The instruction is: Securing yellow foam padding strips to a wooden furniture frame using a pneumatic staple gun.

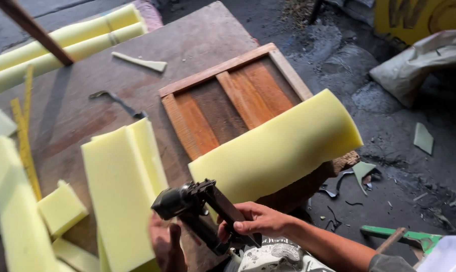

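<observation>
My right hand (255,221) grips a black staple gun (200,209) by its magazine, near the lower middle of the head view. My left hand (165,247) sits under the gun's body and touches it from below. Just behind the gun a large curved sheet of yellow foam (278,146) lies over the front of a wooden panel frame (228,95). The frame rests on a brown wooden board table (87,106).
Cut yellow foam slabs (122,186) and blocks (60,207) lie at the left. Rolled foam (61,45) lies at the back left, with a yellow ruler (25,136) and dark scissors (118,103) on the board. Foam scraps litter the dark ground at right.
</observation>
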